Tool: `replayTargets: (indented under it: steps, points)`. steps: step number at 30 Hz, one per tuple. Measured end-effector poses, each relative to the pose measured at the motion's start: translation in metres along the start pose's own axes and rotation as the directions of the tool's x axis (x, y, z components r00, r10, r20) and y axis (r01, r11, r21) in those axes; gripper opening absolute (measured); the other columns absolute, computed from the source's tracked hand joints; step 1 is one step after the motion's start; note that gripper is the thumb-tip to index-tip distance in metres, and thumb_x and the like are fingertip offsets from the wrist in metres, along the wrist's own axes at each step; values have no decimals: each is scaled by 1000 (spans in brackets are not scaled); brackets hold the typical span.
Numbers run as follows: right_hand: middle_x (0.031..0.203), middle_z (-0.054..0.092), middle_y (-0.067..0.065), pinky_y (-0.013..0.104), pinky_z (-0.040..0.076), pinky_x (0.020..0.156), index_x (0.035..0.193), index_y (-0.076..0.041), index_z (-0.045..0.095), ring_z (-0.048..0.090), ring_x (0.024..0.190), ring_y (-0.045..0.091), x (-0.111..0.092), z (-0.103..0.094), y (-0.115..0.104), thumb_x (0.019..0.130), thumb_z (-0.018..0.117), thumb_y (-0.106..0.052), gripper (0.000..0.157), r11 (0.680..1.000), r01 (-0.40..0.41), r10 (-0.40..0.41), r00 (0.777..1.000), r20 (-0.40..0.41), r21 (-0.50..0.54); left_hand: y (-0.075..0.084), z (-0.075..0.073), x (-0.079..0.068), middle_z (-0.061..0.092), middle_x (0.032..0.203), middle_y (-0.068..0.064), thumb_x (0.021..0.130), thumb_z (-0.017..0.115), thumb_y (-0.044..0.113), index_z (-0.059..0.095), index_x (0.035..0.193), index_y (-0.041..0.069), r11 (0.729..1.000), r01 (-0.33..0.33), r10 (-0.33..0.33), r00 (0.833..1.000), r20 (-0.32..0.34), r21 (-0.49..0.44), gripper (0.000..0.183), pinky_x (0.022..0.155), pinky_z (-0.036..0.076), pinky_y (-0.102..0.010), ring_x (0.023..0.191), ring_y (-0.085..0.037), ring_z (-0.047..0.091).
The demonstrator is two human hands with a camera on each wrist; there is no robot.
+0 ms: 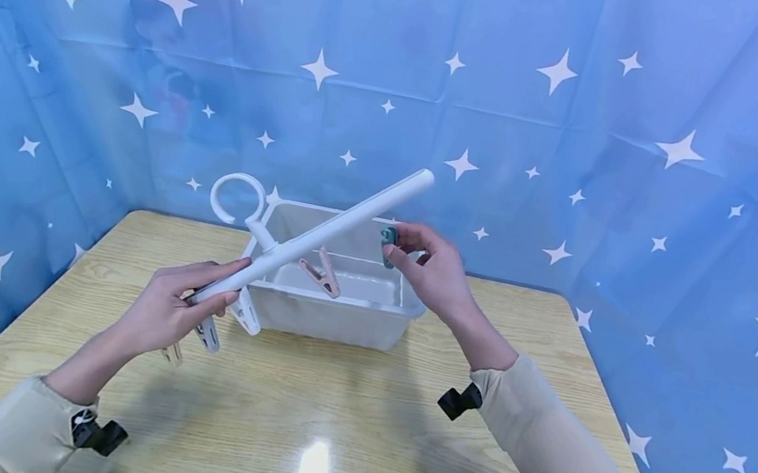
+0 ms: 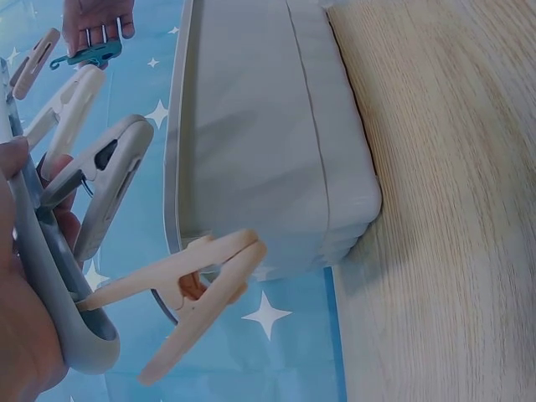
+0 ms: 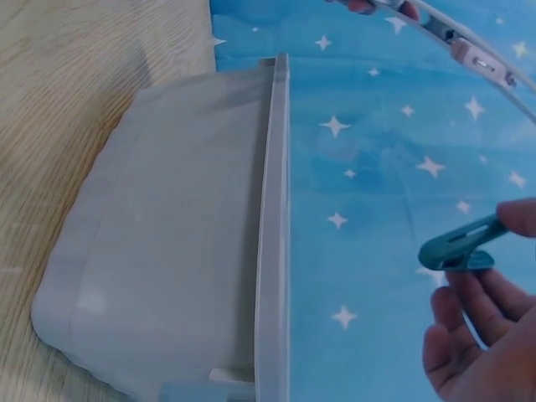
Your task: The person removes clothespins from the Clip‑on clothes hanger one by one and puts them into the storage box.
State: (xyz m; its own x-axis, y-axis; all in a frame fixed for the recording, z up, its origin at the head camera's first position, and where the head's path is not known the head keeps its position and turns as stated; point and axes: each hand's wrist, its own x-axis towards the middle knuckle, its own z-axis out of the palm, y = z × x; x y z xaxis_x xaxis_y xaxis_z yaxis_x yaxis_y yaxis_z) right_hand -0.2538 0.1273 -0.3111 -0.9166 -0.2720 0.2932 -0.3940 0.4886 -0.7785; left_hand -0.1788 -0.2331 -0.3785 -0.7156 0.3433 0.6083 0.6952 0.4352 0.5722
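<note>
My left hand grips one end of a white clip hanger, which slants up to the right with its round hook on the upper left. Along the bar hang a beige clip, a grey clip, a white clip and a pink clip. Between thumb and fingers, my right hand pinches a loose teal clip. That clip is held over the right part of a pale grey bin, below the far end of the bar and apart from it.
The pale grey bin stands at the back of the wooden table, under the hanger. Blue curtains with white stars hang behind the table and along both sides. A dark wrist camera is strapped to the right sleeve.
</note>
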Motion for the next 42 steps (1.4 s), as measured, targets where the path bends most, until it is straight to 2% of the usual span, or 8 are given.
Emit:
replayTargets:
  steps: [13, 22, 28, 36, 42]
  points:
    - [112, 69, 6, 35, 49, 84, 131, -16, 62, 61, 102, 21, 3, 1, 9, 96, 68, -31, 38, 1000, -24, 24, 1000, 0, -8, 4, 0, 1, 67, 86, 0, 85, 72, -7, 64, 135, 10, 1000, -21, 20, 1000, -20, -15, 53, 50, 46, -19, 62, -7, 59]
    - [111, 69, 6, 36, 50, 83, 130, -16, 63, 62, 102, 22, 3, 2, 13, 95, 68, -31, 38, 1000, -26, 26, 1000, -7, -17, 0, -1, 0, 67, 87, -1, 91, 70, -1, 62, 137, 14, 1000, -8, 8, 1000, 9, -6, 50, 51, 48, -20, 63, -6, 60]
    - [111, 69, 6, 35, 52, 80, 131, -16, 62, 62, 99, 22, 3, 4, 16, 96, 68, -32, 39, 999, -44, 44, 999, 0, -31, 1, -2, 0, 67, 87, 1, 91, 69, 0, 62, 138, 14, 1000, -9, 9, 1000, 17, -5, 50, 51, 48, -20, 62, -11, 61]
    - [111, 70, 6, 35, 52, 80, 131, -16, 62, 63, 101, 22, 2, 3, 15, 96, 67, -32, 39, 998, -53, 53, 999, -3, -39, 5, -2, 1, 67, 84, -1, 87, 71, -6, 63, 136, 11, 1000, -20, 20, 1000, -5, -11, 52, 50, 46, -20, 61, -9, 59]
    - [112, 70, 6, 35, 50, 80, 133, -15, 62, 62, 102, 23, 1, 2, 16, 96, 67, -32, 41, 998, -48, 47, 999, -7, -45, 5, -3, 1, 67, 85, 2, 89, 70, -3, 62, 137, 12, 1000, -1, 1, 1000, 17, -16, 51, 49, 46, -21, 62, -6, 58]
